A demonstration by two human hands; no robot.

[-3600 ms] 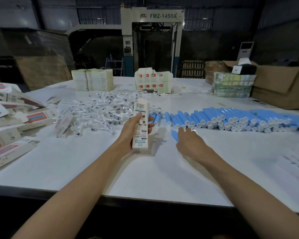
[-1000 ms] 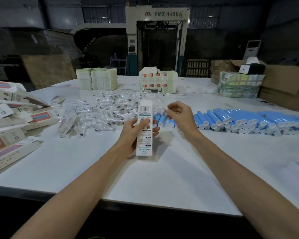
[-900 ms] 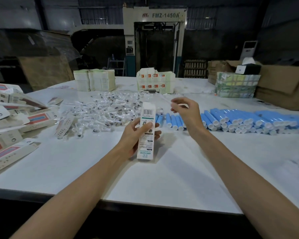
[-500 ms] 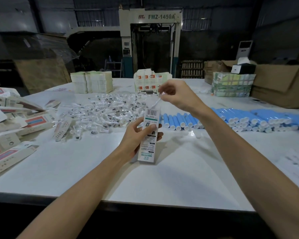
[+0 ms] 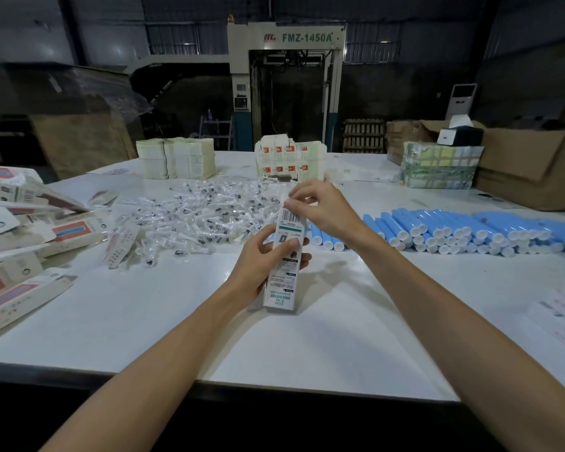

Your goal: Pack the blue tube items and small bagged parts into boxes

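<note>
My left hand (image 5: 261, 257) grips a narrow white printed box (image 5: 284, 269), held upright just above the white table (image 5: 307, 347). My right hand (image 5: 320, 205) hovers at the box's top end with fingers curled, pinching a small bagged part over the opening; the part itself is mostly hidden by the fingers. Behind the box lies a heap of small clear bagged parts (image 5: 196, 216). A long row of blue tubes (image 5: 454, 230) with white caps stretches across the table to the right.
Flat and folded cartons (image 5: 20, 230) are piled at the left edge. Stacks of carton blanks (image 5: 177, 158) and printed boxes (image 5: 289, 158) stand at the back. A wrapped bundle (image 5: 441, 169) and brown cardboard boxes (image 5: 532, 164) sit at the far right.
My right hand picked a bagged part from the heap, lifted it and brought it down to the top of the box. My left hand kept holding the box upright.
</note>
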